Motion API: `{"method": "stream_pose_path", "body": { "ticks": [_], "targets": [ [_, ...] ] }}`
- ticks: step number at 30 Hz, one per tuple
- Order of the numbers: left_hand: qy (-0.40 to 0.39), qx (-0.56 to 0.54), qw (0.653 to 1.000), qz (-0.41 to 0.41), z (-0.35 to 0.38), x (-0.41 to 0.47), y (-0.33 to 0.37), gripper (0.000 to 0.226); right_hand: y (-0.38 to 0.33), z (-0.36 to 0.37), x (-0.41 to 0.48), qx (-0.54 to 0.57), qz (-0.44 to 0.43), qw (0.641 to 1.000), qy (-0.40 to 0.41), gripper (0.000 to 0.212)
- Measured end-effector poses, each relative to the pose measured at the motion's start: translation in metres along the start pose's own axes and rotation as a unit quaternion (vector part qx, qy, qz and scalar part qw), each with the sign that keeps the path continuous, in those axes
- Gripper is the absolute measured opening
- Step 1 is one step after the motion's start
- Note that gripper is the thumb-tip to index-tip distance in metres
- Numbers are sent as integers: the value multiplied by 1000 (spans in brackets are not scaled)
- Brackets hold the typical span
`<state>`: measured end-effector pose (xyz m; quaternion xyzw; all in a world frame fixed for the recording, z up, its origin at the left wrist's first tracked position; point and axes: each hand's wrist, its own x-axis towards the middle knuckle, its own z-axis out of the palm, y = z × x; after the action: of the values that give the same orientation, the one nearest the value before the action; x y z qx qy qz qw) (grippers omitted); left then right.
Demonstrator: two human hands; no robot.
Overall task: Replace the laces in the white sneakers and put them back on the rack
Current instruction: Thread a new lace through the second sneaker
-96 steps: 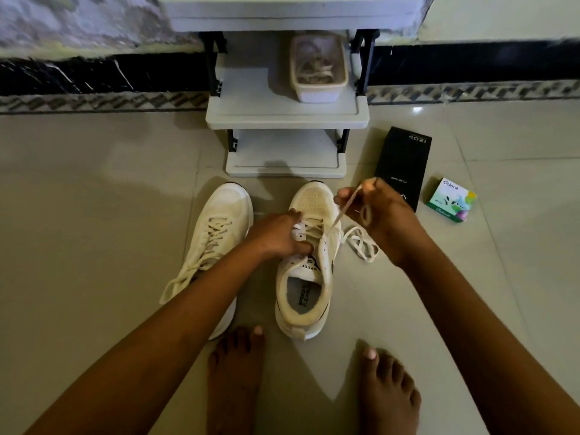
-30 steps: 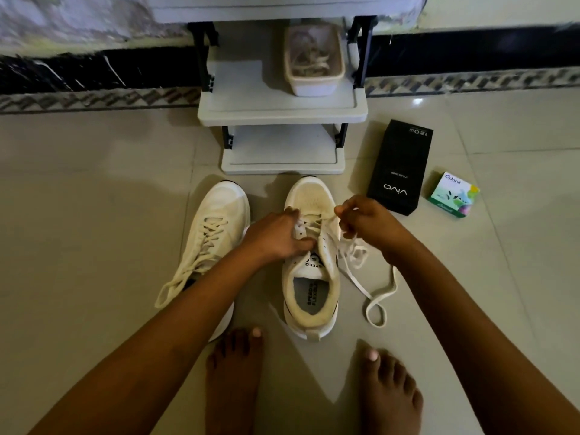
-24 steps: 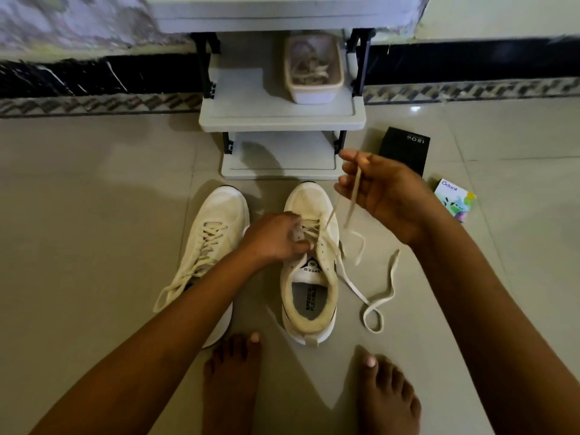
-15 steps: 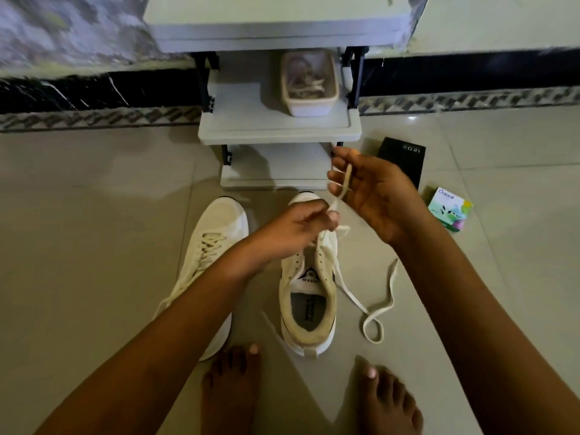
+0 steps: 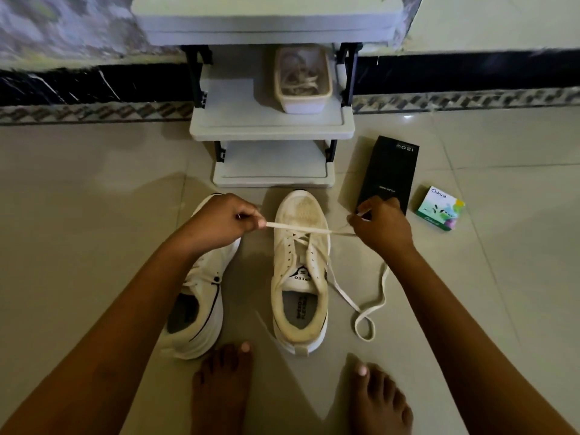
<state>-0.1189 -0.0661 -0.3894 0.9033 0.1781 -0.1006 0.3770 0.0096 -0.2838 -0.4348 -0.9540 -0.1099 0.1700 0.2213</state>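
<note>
Head view: two white sneakers stand side by side on the tiled floor (image 5: 94, 215), toes toward a small white shoe rack (image 5: 270, 127). The right sneaker (image 5: 299, 277) is upright and fully visible, with its opening toward the person's bare feet. The left sneaker (image 5: 201, 312) stands just beside it; its toe is hidden under the left forearm.

The left hand (image 5: 219, 222) is closed, thumb and fingers pinching one end of a flat cream lace (image 5: 298, 229). The right hand (image 5: 381, 226) is closed in the same way on the lace's other run, at the opposite side of the shoe. Between the two hands the lace is stretched taut and roughly level across the forefoot of the right sneaker, just above the first crossed rows at the eyelets. The rest of the lace drops from the right hand, runs along the floor to the right of the shoe and ends in a loose loop near the heel.

On the rack's middle shelf stands a pale plastic tub (image 5: 303, 80) holding tangled laces. To the right of the rack, a black carton (image 5: 390, 171) lies flat on the floor, its near end partly behind the right hand. A small green-and-white box (image 5: 439, 208) lies just beyond it.
</note>
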Motion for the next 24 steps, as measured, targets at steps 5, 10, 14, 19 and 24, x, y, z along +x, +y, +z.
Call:
{"method": "stream_pose_path", "body": {
  "ticks": [5,10,14,19,24],
  "targets": [
    [70,-45,997,0,-9,-2,4,7,0,0,-7,-59,-12,998,-19,55],
    [-40,-17,999,-15,-11,-2,7,31,-4,2,-12,-126,-42,991,-32,61],
    [-60,-43,997,-34,0,-2,17,31,-18,8,-20,21,-134,990,-51,51],
    [35,-107,994,6,11,-1,28,22,-47,14,-37,255,-151,937,-184,29],
    [92,-136,986,24,20,0,29,25,-45,19,-40,352,-135,907,-186,9]
  ]
}}
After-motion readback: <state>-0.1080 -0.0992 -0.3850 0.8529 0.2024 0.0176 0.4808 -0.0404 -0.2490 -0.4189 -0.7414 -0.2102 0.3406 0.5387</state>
